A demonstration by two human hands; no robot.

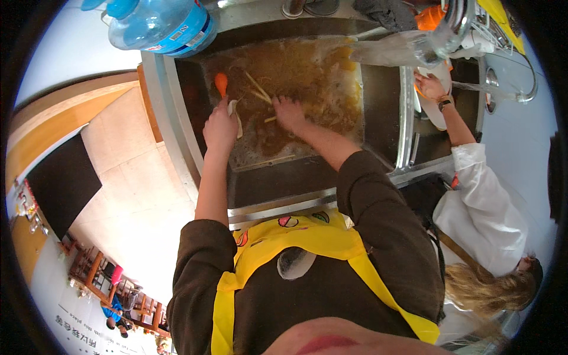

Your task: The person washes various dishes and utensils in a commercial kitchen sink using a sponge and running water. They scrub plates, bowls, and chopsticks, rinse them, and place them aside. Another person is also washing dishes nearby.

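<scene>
Murky brown water fills the metal sink (381, 111) in front of me. At its left side, my left hand (220, 127) grips an orange spoon (221, 84) with its rounded end pointing away from me. A pale, limp piece, perhaps a cloth (235, 116), is against the same hand. My right hand (289, 113) reaches into the water, its fingers closed around light chopsticks (262, 91) that fan out to the upper left. The fingertips are blurred and partly hidden. Another thin pale stick (266, 163) lies near the sink's front wall.
A large blue water bottle (164, 31) stands at the back-left corner. On the right, a co-worker's hand (431, 86) holds a white dish (432, 106) over a second basin, beside running water from a faucet (528, 94). A clear plastic bag (395, 49) hangs over the sink's back-right corner.
</scene>
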